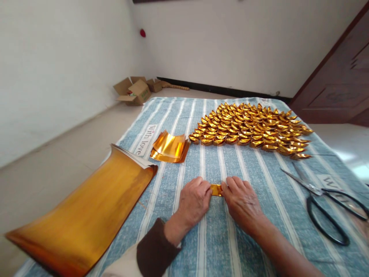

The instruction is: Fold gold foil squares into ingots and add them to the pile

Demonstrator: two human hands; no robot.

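Note:
A small folded strip of gold foil paper (216, 190) lies low over the striped cloth, its middle showing between my two hands. My left hand (194, 196) grips its left end with the fingers curled. On the right end my right hand (240, 197) is closed in the same way. Both ends of the strip are hidden under the fingers. Beyond my left hand rests a small stack of gold foil sheets (170, 146), slightly curved. Many folded gold foil ingots (248, 127) stand in close rows farther back on the right.
A large stack of gold sheets (83, 204) hangs over the left side of the table, on a blue-and-white striped cloth (201, 238). Black-handled scissors (315, 190) lie partly spread at the right. Open cardboard boxes (134, 92) stand on the floor by the wall.

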